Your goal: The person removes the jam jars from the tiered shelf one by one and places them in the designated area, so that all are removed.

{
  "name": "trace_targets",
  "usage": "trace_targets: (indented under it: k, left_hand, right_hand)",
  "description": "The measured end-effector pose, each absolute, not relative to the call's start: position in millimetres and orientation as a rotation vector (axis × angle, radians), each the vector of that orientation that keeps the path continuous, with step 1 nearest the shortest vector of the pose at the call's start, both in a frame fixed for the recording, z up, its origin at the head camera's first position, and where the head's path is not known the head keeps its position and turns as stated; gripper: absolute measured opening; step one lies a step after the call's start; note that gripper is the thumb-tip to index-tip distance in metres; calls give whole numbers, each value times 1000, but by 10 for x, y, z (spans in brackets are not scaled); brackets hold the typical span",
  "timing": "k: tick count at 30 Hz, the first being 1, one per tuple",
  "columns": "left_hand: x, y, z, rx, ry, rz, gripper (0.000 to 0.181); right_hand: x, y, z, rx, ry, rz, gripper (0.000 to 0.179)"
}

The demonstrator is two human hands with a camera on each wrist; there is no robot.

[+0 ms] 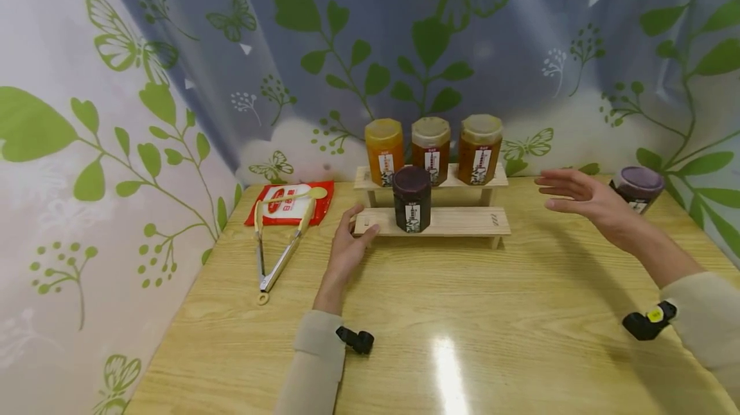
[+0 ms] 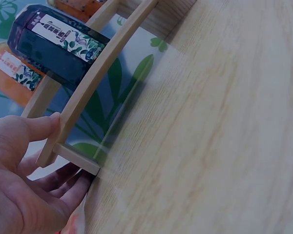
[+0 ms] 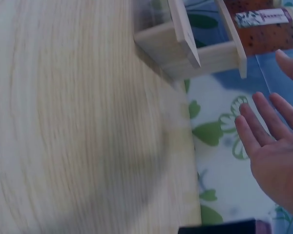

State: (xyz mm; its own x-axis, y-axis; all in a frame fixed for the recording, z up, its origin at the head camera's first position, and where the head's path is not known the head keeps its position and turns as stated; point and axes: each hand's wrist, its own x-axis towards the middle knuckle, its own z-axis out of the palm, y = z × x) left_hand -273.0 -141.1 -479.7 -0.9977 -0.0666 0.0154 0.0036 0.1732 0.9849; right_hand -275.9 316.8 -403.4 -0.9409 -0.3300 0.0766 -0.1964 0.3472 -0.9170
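Left hand [image 1: 345, 249] steadies wooden rack [image 1: 439, 222] at its 9 o'clock end, thumb on lower step, fingers tucked under, loose pinch. Right hand [image 1: 581, 200] hovers spread flat, holding nothing. Dark jar [image 1: 412, 198] already sits on lower step; three amber jars [image 1: 431, 148] line top. Second dark jar [image 1: 638, 187] waits off rack, 3 o'clock of right hand. Looks about half done.
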Motion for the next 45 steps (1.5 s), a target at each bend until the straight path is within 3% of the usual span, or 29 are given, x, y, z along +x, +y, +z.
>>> trace_targets:
  k: [13, 36, 45]
  left_hand:
    - [-2736, -1404, -4798, 78, -2386, -1960, 63]
    - [-2736, -1393, -4798, 112, -2395, -1960, 64]
    - [-2734, -1396, -4787, 85, -2381, -1967, 62]
  right_hand:
    - [-2754, 2713, -4237, -637, 2250, -1722, 60]
    - [-2880, 2021, -4377, -650, 2147, -1845, 57]
    - [-2942, 1692, -4383, -598, 2113, -1862, 64]
